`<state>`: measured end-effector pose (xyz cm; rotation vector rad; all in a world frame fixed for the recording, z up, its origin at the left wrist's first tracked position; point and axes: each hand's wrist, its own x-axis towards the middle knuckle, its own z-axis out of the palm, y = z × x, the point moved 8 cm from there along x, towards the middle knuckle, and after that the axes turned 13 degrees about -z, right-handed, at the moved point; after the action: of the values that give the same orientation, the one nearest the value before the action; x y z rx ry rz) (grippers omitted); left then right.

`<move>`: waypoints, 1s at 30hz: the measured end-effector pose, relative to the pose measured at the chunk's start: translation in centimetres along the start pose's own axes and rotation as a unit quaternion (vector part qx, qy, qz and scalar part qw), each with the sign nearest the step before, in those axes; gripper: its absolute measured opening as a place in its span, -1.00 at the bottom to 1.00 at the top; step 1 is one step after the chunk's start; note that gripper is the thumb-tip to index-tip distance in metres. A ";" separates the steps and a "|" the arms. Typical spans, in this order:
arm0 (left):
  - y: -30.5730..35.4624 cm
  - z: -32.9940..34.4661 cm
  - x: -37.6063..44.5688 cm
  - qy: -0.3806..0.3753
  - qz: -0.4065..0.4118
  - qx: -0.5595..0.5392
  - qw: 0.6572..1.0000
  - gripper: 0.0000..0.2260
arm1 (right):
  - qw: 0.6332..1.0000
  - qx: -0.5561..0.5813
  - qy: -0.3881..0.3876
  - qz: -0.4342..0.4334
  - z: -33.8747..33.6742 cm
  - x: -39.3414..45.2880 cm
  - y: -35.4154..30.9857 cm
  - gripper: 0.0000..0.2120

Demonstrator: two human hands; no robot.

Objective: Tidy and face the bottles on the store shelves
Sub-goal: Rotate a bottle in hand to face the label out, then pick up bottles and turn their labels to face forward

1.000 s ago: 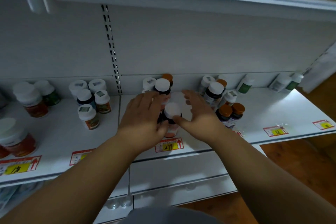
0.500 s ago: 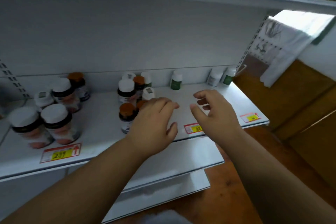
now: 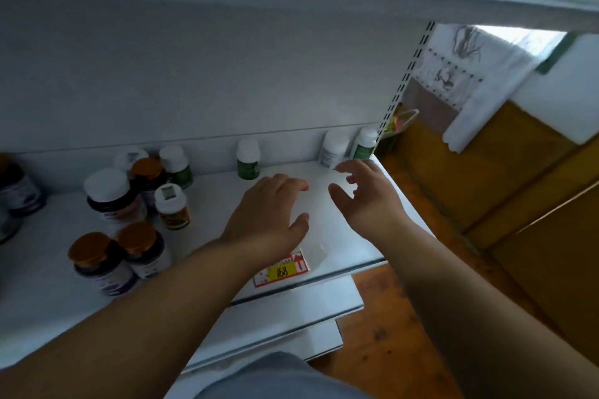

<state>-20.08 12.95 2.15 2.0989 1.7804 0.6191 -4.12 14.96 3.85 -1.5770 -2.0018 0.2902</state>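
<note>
White shelf [image 3: 350, 236] runs under both hands, with a price tag [image 3: 281, 270] (marked 168) on its front edge. Left hand [image 3: 263, 220] hovers palm-down, fingers relaxed, holding nothing; right hand [image 3: 365, 196] is spread, empty too. Orange-capped bottles [image 3: 110, 257] cluster left; three green-labelled bottles [image 3: 248, 159] stand along the back wall.

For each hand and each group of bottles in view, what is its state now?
left hand: open, holds nothing
right hand: fingers loosely curled, holds nothing
orange-capped bottles: upright, capped, near shelf front
white-capped bottles: upright, capped, at back wall
price tag: on the shelf edge, partly hidden by left wrist
</note>
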 end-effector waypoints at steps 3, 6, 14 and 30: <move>0.8 1.7 1.5 -0.004 -0.010 -0.006 1.000 -0.57 | 0.997 -0.054 -0.036 -0.043 -0.1 4.3 2.9 -0.57; 1.4 3.5 3.5 -0.009 -0.032 -0.016 0.999 -0.57 | 0.985 -0.093 -0.118 -0.085 1.8 8.4 5.5 -0.48; 2.5 9.2 7.9 0.001 -0.185 -0.084 0.979 -0.50 | 0.947 -0.142 -0.185 -0.220 3.3 13.1 8.6 -0.69; 4.9 11.5 5.2 0.011 -0.297 -0.247 0.922 -0.59 | 0.936 0.110 -0.277 -0.186 -0.1 9.3 8.9 -0.54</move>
<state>-9.32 17.63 -4.56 1.1475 1.8857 0.8002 1.90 26.23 2.23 -1.0126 -2.5289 0.8479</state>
